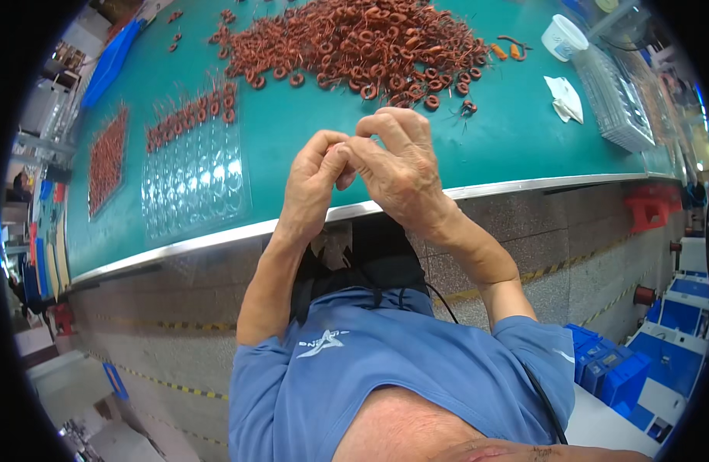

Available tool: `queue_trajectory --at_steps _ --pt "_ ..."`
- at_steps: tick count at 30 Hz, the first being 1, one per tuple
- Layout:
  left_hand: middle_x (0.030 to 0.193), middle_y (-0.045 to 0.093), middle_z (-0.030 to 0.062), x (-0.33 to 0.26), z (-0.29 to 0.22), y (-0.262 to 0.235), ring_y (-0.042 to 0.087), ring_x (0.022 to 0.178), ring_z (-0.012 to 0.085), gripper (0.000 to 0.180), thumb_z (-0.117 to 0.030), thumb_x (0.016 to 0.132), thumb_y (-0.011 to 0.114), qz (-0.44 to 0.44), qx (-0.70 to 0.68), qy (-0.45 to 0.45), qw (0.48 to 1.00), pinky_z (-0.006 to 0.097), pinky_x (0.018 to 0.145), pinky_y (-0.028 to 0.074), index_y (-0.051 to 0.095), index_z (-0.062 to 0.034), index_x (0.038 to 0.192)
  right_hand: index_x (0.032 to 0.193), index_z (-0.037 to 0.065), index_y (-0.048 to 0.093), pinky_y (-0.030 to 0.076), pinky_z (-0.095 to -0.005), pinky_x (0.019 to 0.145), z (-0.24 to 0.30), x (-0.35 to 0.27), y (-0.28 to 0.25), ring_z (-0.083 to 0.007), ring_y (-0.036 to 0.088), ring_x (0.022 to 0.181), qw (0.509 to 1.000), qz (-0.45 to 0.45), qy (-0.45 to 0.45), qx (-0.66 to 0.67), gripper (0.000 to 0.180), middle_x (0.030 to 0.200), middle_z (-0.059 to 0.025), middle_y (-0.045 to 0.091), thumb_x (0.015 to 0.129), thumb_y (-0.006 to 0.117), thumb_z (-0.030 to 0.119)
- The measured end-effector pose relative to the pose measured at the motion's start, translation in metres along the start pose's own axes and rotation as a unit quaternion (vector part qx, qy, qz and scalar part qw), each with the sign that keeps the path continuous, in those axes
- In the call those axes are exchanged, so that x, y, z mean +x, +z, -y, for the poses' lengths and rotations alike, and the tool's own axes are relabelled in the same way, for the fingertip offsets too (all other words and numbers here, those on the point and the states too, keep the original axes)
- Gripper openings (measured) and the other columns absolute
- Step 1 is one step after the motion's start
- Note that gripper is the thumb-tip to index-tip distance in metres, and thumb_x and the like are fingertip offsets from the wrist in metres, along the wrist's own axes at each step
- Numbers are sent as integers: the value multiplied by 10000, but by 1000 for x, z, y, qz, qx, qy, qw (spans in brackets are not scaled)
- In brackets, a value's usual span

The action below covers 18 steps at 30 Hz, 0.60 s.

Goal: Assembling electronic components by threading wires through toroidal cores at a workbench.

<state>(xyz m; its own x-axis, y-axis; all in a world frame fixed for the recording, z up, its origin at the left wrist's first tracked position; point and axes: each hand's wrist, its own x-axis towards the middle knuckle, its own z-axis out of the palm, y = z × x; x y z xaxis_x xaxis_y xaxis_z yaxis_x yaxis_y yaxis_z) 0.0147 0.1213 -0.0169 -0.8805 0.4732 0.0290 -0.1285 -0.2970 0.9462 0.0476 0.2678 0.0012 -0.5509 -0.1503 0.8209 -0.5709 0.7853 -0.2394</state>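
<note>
My left hand [311, 181] and my right hand [401, 168] meet above the near edge of the green table, fingertips touching. Thumb and fingers of both are pinched together. Whatever lies between them is hidden or too small to make out. Beyond them spreads a big heap of copper-coloured toroid coils [354, 50] with wire leads. To the left lies a clear plastic tray [192, 189] with round pockets; coils [204, 112] fill its far rows, and its nearer pockets hold none. Farther left, another tray [108, 165] is packed with coils.
Orange pieces [516, 51] lie right of the heap. A white tub [564, 38], a crumpled white cloth [564, 98] and a stack of clear trays [618, 100] stand at the right. A blue bin [112, 63] sits far left. The table's pale edge [462, 194] runs before me.
</note>
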Motion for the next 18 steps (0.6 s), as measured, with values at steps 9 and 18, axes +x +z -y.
queue_trajectory --at_steps 9,18 --pt "745 527 8 0 -2 27 452 634 71 182 -198 1011 488 -14 -17 70 997 194 568 368 533 -25 980 842 14 708 464 -295 772 -32 -3 -20 -196 577 864 862 37 314 397 127 918 -83 630 876 653 124" --pt "749 503 3 -4 3 31 459 645 71 151 -135 994 509 49 100 99 989 210 585 398 521 -22 1093 843 31 717 464 -286 730 -28 -18 -24 -147 569 851 848 -32 349 398 150 916 -42 620 891 662 163"
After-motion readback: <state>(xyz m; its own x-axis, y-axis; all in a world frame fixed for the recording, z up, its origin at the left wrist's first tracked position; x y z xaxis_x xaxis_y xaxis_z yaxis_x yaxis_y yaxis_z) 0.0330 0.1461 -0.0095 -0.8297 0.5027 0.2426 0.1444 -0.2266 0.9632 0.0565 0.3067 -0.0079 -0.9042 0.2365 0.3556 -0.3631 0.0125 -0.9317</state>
